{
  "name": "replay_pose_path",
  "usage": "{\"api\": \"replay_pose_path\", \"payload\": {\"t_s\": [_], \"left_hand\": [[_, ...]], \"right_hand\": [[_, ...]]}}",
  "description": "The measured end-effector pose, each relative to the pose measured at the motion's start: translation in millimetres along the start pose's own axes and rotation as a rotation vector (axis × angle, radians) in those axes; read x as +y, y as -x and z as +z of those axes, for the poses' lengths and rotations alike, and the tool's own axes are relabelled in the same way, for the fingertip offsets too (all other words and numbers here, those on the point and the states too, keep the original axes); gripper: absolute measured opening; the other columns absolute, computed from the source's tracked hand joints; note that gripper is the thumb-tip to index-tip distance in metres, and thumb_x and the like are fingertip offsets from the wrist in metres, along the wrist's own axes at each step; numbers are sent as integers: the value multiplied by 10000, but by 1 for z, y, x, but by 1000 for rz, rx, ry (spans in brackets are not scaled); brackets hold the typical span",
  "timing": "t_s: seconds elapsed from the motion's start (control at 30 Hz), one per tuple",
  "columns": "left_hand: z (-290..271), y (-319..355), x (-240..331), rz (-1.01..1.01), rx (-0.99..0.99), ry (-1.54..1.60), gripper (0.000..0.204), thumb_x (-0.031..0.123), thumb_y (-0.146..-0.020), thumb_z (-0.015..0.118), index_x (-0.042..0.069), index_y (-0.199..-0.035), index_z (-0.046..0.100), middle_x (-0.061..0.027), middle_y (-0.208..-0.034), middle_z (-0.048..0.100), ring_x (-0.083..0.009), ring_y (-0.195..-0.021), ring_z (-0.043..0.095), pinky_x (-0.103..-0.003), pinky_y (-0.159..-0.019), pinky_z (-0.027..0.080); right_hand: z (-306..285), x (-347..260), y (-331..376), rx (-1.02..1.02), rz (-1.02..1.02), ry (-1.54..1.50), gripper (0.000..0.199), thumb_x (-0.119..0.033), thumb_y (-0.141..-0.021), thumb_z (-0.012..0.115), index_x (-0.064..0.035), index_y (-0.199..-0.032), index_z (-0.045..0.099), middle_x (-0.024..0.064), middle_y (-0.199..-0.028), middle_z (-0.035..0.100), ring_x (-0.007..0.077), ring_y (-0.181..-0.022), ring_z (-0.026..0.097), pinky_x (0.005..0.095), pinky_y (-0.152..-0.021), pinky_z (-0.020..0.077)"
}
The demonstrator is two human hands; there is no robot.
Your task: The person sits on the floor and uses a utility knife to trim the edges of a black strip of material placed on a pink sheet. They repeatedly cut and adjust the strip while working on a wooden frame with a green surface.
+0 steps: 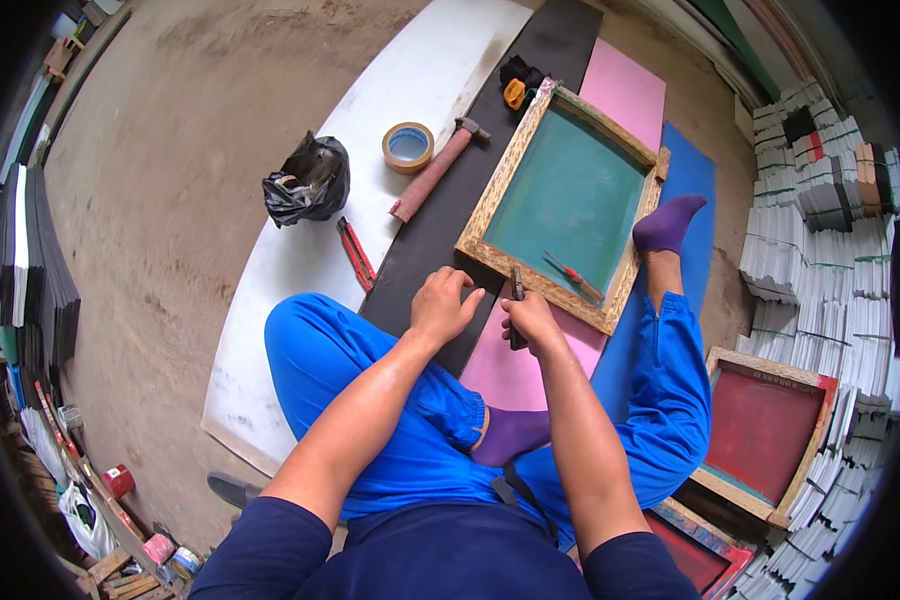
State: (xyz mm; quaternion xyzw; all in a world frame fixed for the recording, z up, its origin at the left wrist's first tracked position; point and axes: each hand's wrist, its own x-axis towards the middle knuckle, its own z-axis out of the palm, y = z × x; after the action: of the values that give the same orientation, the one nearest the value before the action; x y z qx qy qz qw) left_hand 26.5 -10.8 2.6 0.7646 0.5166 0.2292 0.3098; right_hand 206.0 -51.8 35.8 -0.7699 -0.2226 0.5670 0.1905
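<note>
A wooden screen-printing frame [487, 205] with green mesh [575, 190] lies flat in front of me. My right hand [534, 322] is closed around a pair of dark pliers [517, 312], whose jaws point at the frame's near edge; whether they touch the wood I cannot tell. Just left of that, my left hand [446, 306] hovers near the frame's near-left corner, fingers loosely bent, thumb apart, nothing in it. A red-handled screwdriver [576, 277] lies across the near right part of the mesh.
Left of the frame lie a hammer [438, 172] with a wrapped handle, a tape roll [408, 147], a red cutter knife [355, 254] and a black plastic bag [310, 180]. Red-meshed frames [770, 420] lean at right by stacked bundles [820, 220]. My socked foot [667, 224] sits beside the frame.
</note>
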Motion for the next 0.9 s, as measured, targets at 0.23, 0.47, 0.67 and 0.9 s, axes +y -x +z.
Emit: {"api": "replay_pose_path", "payload": {"t_s": [0.23,0.47,0.67,0.9], "left_hand": [[2,-2,3,-10,-42,11,253,319,-885,737,80,-957,695,-104,-987,671,-329,-993,650,-450,-842,525],[2,-3,2,-17,-48,4,251,315,-887,736,76,-951,699,-109,-978,673,-326,-972,650,-447,-834,522],[3,-3,4,-11,-64,11,252,312,-887,734,70,-951,702,-110,-963,671,-320,-966,650,-445,-827,520],[3,-11,4,-198,-95,249,313,330,-925,711,22,-967,750,-142,-904,738,-293,-842,715,-388,-754,545]], "right_hand": [[-2,11,-9,14,-24,-5,207,-170,-947,620,33,-950,577,108,-716,618,219,-553,634,380,-463,506],[14,16,-8,225,-100,160,254,-216,-963,601,22,-875,589,118,-643,618,229,-485,618,405,-416,497],[28,55,-38,410,-299,177,308,-241,-974,586,29,-825,589,118,-597,617,221,-447,594,397,-421,489],[33,45,2,249,-303,94,332,-298,-918,650,28,-973,676,288,-838,689,460,-853,692,510,-754,515]]}}
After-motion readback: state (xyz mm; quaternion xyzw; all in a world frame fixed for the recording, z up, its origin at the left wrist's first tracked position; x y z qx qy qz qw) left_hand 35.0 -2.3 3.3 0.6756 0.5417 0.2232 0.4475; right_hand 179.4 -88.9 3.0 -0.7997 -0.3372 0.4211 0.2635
